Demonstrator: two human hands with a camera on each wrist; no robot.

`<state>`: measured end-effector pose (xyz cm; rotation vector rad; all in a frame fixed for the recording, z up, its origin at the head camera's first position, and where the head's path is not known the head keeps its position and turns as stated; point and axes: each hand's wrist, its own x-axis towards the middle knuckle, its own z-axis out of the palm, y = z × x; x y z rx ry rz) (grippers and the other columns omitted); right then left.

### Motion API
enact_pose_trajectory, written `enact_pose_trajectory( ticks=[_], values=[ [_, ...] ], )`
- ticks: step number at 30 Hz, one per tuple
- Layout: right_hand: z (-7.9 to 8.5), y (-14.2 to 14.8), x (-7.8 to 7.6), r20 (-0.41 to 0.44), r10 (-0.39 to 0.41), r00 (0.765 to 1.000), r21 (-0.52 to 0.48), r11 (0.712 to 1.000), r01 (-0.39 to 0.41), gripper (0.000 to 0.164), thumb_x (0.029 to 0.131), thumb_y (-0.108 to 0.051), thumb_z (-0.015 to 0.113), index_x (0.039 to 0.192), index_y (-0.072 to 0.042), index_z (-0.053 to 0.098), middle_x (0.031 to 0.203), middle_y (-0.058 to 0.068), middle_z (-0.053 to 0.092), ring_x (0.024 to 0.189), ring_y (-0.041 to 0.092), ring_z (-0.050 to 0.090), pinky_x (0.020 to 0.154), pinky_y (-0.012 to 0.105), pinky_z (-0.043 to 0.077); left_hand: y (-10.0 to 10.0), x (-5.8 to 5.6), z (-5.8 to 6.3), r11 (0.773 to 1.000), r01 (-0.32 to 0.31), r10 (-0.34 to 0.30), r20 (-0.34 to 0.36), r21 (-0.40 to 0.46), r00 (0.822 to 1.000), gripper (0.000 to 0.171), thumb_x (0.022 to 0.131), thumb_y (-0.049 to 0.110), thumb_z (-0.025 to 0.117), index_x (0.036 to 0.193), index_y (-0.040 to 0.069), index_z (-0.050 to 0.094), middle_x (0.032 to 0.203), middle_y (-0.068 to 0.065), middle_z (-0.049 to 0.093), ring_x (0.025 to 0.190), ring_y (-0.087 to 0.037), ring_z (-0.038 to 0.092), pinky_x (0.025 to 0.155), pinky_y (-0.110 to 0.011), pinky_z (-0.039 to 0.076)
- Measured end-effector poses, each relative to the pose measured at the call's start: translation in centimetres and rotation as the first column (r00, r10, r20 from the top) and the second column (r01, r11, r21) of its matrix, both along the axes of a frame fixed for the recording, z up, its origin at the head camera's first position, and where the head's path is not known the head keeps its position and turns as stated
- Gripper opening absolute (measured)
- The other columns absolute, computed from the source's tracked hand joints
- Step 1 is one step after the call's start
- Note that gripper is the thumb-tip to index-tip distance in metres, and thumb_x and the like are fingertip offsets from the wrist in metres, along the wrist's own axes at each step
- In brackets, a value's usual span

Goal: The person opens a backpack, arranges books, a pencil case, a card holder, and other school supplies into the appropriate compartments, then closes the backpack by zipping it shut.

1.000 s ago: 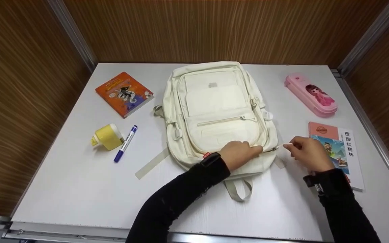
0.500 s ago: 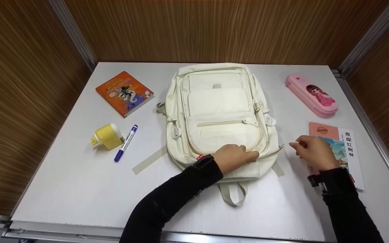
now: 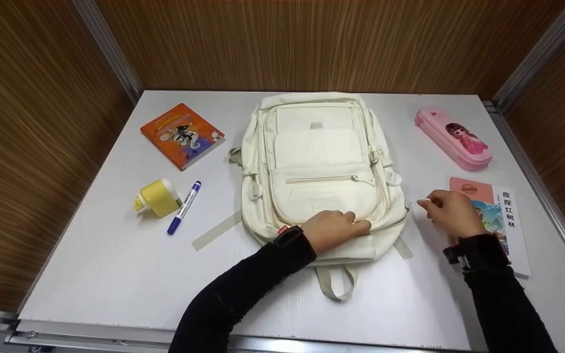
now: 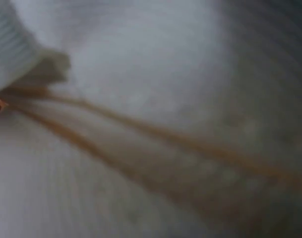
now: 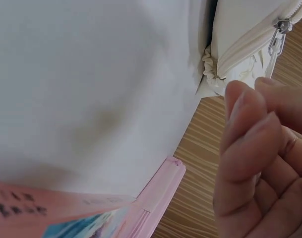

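A cream backpack (image 3: 319, 152) lies front side up in the middle of the white table, top toward the back wall. My left hand (image 3: 334, 231) holds the fabric at its lower front. Off the bag's lower right corner, my right hand (image 3: 454, 213) pinches a pale zipper pull (image 3: 424, 200) between thumb and forefinger. A metal zipper slider (image 5: 282, 25) shows beyond these fingers in the right wrist view. Blurred cream cloth (image 4: 116, 59) with two tan lines fills the left wrist view; the left fingers are almost wholly outside it.
An orange book (image 3: 182, 136), a yellow bottle (image 3: 159, 198) and a blue marker (image 3: 184, 208) lie left of the bag. On the right are a pink pencil case (image 3: 453, 138) and a book with a pink and white cover (image 3: 513, 230), partly behind the right hand. Wood-grain panels (image 3: 312, 46) enclose the table.
The backpack has shifted slightly right and straightened. My left hand has slid a little left and down along its lower front; the right hand, with the pull, has moved slightly up.
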<state>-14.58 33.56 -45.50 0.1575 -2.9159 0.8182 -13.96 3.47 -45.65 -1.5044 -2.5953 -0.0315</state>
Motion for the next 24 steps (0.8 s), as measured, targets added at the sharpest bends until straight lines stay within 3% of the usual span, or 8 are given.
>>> enact_pose_trajectory(
  ticks=[12,19,24],
  values=[
    [0.4,0.2,-1.6,0.059,0.000,0.998,0.033,0.999,-0.002,0.028,0.096,-0.026,0.061,0.083,-0.002,0.067,0.062,0.002,0.059,0.054,0.014,0.048,0.053,0.028,0.036,-0.9,-0.1,0.0,0.999,0.024,-0.024,0.009,0.035,1.000,0.027,0.106,0.037,0.032,0.111,0.018,0.051,0.084,-0.001,0.061,0.066,-0.016,0.061,0.056,-0.027,0.051],
    [0.3,0.4,-2.3,0.072,-0.009,0.997,0.044,0.999,0.005,0.026,0.095,-0.026,0.062,0.085,-0.002,0.068,0.061,0.002,0.059,0.053,0.014,0.048,0.052,0.028,0.035,-1.5,0.0,-0.3,0.996,0.045,-0.041,-0.055,0.074,0.998,0.027,0.105,0.039,0.033,0.107,0.019,0.051,0.082,0.001,0.062,0.063,-0.015,0.060,0.053,-0.026,0.051],
    [0.3,0.3,-2.7,0.046,0.003,0.999,0.056,0.998,-0.006,0.025,0.095,-0.022,0.063,0.080,-0.003,0.067,0.059,0.002,0.060,0.053,0.014,0.050,0.055,0.029,0.034,-1.9,0.1,-0.3,0.996,0.073,-0.068,-0.101,0.049,0.993,0.020,0.103,0.034,0.038,0.107,0.021,0.052,0.084,0.002,0.062,0.066,-0.014,0.061,0.055,-0.025,0.051]
  ],
)
